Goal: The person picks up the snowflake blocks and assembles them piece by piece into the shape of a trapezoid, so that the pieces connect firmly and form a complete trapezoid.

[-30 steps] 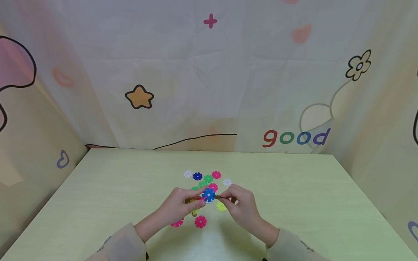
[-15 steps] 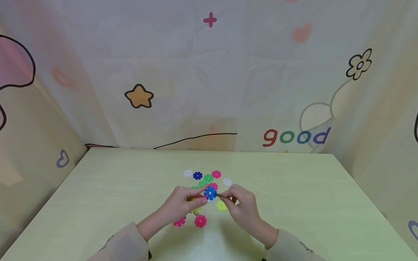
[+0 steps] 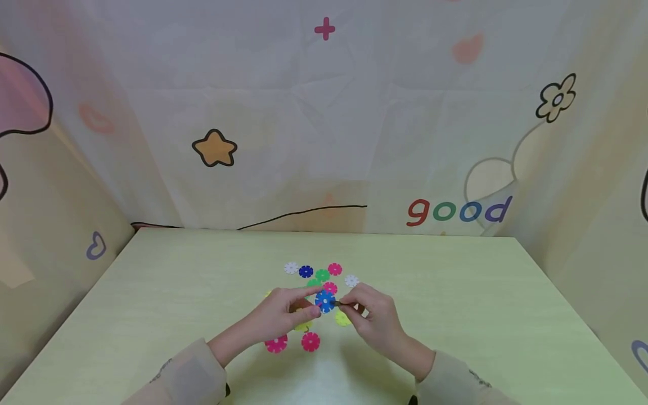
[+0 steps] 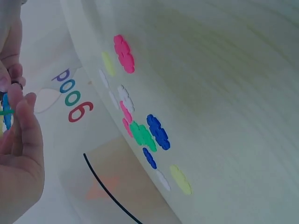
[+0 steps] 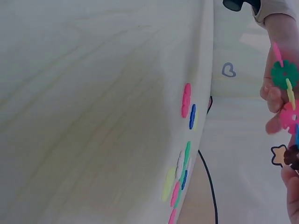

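Note:
My left hand (image 3: 283,310) holds a chain of interlocking notched plastic discs, with a blue disc (image 3: 324,301) facing up between thumb and forefinger. In the right wrist view the chain also shows a green disc (image 5: 283,74), a yellow disc (image 5: 290,94) seen edge-on and a pink disc (image 5: 288,117). Thumb and forefinger of my right hand (image 3: 373,313) pinch a dark brown disc (image 3: 336,304), edge-on, right at the blue disc's right side. Both hands are raised over the table; the left palm and fingers hide part of the chain.
Loose discs lie on the pale table (image 3: 455,292) beyond and below the hands, among them a dark blue disc (image 3: 306,271), a white disc (image 3: 351,280), a yellow disc (image 3: 342,319) and a pink disc (image 3: 310,341). A printed cloth backdrop (image 3: 273,112) stands behind.
The blue disc and the brown disc have shifted only slightly, staying together between the hands. Both hands keep their grips, and the left has tilted the chain a little.

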Demonstrator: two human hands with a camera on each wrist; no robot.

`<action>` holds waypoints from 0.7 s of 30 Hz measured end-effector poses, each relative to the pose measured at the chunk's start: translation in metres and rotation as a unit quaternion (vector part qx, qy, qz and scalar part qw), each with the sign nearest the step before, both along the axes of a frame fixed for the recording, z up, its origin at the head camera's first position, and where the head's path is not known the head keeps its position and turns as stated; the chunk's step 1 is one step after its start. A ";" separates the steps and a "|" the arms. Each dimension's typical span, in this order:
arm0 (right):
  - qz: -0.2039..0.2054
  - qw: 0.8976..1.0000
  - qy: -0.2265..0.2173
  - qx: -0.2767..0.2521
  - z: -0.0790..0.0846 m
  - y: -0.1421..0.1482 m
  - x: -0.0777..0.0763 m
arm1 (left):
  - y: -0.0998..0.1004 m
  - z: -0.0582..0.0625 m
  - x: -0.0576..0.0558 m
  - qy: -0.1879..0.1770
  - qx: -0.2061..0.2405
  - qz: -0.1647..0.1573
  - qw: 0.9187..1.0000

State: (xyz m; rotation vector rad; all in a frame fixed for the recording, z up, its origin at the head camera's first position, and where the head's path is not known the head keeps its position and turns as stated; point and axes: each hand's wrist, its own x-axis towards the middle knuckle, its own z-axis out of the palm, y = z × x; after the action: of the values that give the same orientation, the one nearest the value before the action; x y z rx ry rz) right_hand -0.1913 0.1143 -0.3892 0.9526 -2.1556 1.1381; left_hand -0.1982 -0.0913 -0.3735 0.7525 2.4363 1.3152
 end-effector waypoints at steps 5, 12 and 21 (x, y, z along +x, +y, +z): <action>0.014 1.000 -0.004 0.016 0.000 0.001 -0.001 | 0.003 -0.002 0.002 -0.007 -0.001 -0.028 1.000; 0.018 0.991 -0.088 0.101 -0.001 0.011 -0.010 | 0.003 -0.013 0.001 0.013 -0.026 -0.028 0.999; -0.082 0.934 -0.318 0.143 -0.006 0.041 -0.058 | -0.010 -0.021 -0.004 0.034 -0.049 0.005 0.998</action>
State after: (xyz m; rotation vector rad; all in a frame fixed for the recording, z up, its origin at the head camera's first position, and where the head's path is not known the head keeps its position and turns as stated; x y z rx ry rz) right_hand -0.2496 0.1553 -0.3954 0.5326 -2.9209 1.1791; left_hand -0.2019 -0.1011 -0.3947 0.7729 2.5397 1.1829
